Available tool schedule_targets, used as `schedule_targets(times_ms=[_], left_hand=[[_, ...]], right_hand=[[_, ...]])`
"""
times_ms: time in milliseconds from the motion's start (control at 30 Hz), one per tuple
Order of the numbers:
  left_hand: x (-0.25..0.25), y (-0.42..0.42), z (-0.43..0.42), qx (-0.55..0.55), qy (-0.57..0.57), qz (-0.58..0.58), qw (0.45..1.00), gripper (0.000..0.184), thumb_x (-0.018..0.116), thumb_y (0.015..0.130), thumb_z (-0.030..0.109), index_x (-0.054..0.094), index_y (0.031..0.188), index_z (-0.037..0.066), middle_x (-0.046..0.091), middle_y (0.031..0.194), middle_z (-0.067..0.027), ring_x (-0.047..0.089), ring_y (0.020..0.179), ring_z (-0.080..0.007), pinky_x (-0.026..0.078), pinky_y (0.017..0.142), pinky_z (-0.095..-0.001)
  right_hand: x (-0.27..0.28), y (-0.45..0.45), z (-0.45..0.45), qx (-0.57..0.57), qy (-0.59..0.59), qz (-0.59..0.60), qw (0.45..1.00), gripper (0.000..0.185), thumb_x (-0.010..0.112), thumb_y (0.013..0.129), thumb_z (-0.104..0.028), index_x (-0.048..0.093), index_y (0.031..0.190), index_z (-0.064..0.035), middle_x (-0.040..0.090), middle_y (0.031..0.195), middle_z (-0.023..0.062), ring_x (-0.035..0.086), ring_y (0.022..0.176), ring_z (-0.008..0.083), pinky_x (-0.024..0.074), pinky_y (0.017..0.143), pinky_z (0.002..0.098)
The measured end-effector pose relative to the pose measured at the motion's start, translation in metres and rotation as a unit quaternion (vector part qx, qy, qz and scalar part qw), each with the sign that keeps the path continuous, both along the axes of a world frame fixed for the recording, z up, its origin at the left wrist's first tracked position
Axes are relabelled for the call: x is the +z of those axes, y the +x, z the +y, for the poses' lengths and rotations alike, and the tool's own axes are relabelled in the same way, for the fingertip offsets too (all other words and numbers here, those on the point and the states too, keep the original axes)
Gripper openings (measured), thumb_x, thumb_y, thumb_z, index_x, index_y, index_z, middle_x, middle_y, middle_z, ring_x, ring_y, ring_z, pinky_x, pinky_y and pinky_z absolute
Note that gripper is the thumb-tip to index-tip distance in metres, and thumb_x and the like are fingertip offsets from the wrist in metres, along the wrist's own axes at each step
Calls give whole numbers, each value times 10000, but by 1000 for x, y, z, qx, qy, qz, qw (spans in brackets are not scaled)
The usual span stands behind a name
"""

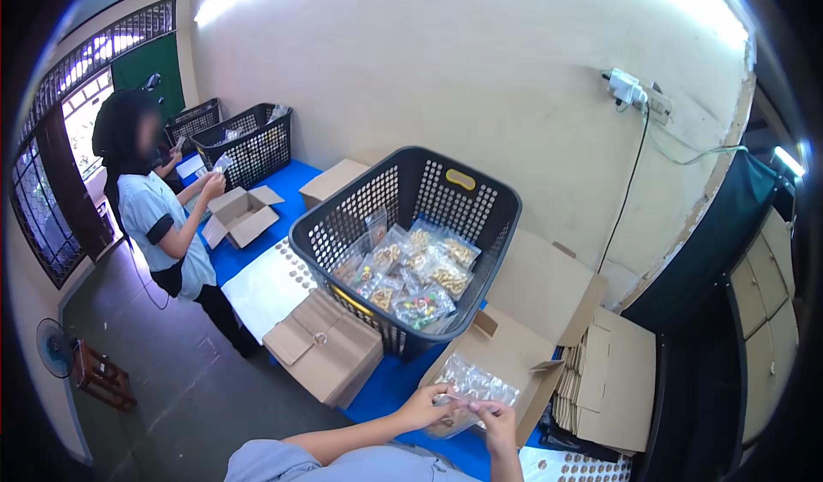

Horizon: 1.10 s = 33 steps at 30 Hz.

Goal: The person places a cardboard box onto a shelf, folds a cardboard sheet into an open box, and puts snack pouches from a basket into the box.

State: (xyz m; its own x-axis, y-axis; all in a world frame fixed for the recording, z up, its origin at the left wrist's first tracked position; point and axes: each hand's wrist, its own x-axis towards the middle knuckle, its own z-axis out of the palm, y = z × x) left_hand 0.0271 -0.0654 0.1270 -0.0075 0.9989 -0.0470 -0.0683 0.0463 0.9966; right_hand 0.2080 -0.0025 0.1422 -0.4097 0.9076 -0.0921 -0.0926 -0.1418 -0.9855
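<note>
Both my hands meet over an open cardboard box (549, 328) near the bottom centre. My left hand (424, 406) is closed in a pinch at the edge of a clear plastic bag (467, 383). Close beside it, my right hand (497, 418) pinches too, fingertips almost touching the left ones; what it grips is too small to make out. More clear bags lie in the box below. Just beyond stands a black perforated basket (489, 195) holding several clear packets (420, 259) with beige and some coloured pieces inside.
A closed carton (321, 345) and a sticker sheet (270, 285) are left of the basket. Flattened cardboard (617, 379) is stacked at right. A co-worker (163, 216) stands at the blue table (296, 177) by another open box (244, 216) and more baskets.
</note>
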Motion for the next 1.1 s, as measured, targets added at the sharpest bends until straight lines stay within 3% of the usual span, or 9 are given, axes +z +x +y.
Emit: schedule_targets(times_ms=[133, 200, 333, 400, 600, 767, 867, 967, 1100], left_hand=[[15, -3, 4, 66, -35, 21, 997, 264, 624, 931, 256, 641, 1043, 17, 655, 922, -35, 561, 872, -75, 474, 796, -269], [1, -12, 11, 17, -27, -4, 999, 379, 580, 955, 283, 564, 1196, -9, 632, 1064, -85, 576, 972, -129, 457, 874, -305], [-1, -13, 13, 47, 20, 28, 998, 330, 512, 988, 263, 562, 1203, 19, 620, 1124, -84, 546, 1018, -122, 437, 892, -294], [6, -17, 11, 51, 78, 102, 990, 434, 481, 997, 299, 457, 1333, 24, 543, 1278, -120, 521, 1152, -187, 418, 964, -326], [11, 17, 1, -30, 169, 90, 981, 657, 515, 964, 414, 312, 1446, 16, 403, 1421, -196, 386, 1335, -297, 297, 1097, -385], [25, 17, 3, -49, 109, 77, 990, 749, 619, 913, 396, 280, 1466, 21, 380, 1429, -213, 431, 1286, -278, 358, 1049, -381], [25, 19, 2, -27, 88, 114, 989, 710, 658, 893, 369, 356, 1430, 16, 472, 1357, -204, 508, 1195, -241, 414, 982, -357], [18, 21, 1, -54, 81, 107, 989, 574, 642, 910, 337, 475, 1347, 4, 596, 1211, -178, 587, 1069, -215, 452, 915, -340], [25, 12, -1, -52, 55, 116, 990, 404, 586, 947, 267, 560, 1287, 50, 658, 1136, -134, 627, 1011, -197, 468, 875, -318]], right_hand=[[-21, 6, 5, 49, -25, 16, 998, 225, 636, 899, -125, 688, 993, 73, 706, 943, 146, 655, 880, 173, 501, 830, 300], [-17, 10, 3, 87, -24, 32, 995, 286, 588, 939, -165, 666, 1052, 86, 700, 985, 153, 651, 905, 179, 499, 844, 308], [-6, 14, 7, 63, -2, 23, 998, 326, 552, 964, -201, 652, 1095, 80, 695, 1021, 151, 645, 933, 177, 491, 861, 308], [4, 15, 7, -12, 77, -34, 996, 320, 542, 971, -198, 646, 1122, 65, 692, 1042, 154, 644, 899, 185, 489, 855, 305], [18, -5, -4, 5, 270, -115, 956, 298, 587, 936, -197, 658, 1158, -11, 583, 1138, 134, 579, 973, 182, 487, 828, 291], [6, 2, 9, 5, 318, -108, 942, 384, 672, 850, -148, 636, 1226, -82, 556, 1043, 109, 531, 989, 233, 452, 867, 333], [7, 0, 9, -10, 326, -193, 925, 421, 724, 801, -159, 632, 1205, -87, 524, 1080, 115, 500, 1025, 254, 430, 887, 359], [27, -16, 4, -162, 229, -149, 948, 489, 823, 686, -212, 598, 1091, -54, 485, 1176, 114, 485, 1098, 263, 399, 943, 375], [5, 9, 20, -11, 168, -116, 979, 312, 811, 695, -138, 679, 949, -15, 498, 1303, 166, 432, 1239, 288, 328, 1050, 406]])
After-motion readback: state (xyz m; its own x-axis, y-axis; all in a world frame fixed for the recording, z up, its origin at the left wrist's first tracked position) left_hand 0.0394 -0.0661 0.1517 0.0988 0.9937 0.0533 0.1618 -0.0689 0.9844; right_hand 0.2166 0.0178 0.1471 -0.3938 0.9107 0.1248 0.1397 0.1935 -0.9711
